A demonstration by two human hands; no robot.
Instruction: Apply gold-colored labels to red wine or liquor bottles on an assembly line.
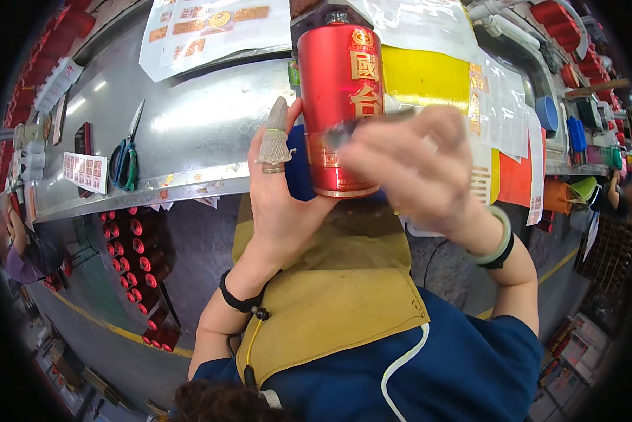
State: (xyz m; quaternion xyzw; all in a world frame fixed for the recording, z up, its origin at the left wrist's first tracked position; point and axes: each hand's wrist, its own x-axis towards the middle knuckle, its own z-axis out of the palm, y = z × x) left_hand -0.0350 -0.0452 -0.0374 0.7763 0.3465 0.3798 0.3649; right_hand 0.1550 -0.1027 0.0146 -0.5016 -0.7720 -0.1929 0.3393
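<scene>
A shiny red bottle (330,81) with gold raised lettering and a dark cap lies at the table's front edge, its base toward me. My left hand (277,207) grips its left side and base. One finger of that hand wears a fabric finger cover (277,137) bound with string. Over the bottle's lower right side is my right hand (428,169), smeared by motion, with its fingers closed. A small dark tool (340,132) sticks out of them against the bottle's lower gold band; its exact kind is too blurred to make out.
On the metal table (189,105) lie scissors (126,158) with dark green handles and a small label sheet (85,173) to the left. Printed sheets (217,32) and a yellow sheet (428,77) lie farther back. Several red bottles (140,264) stand on the floor at left.
</scene>
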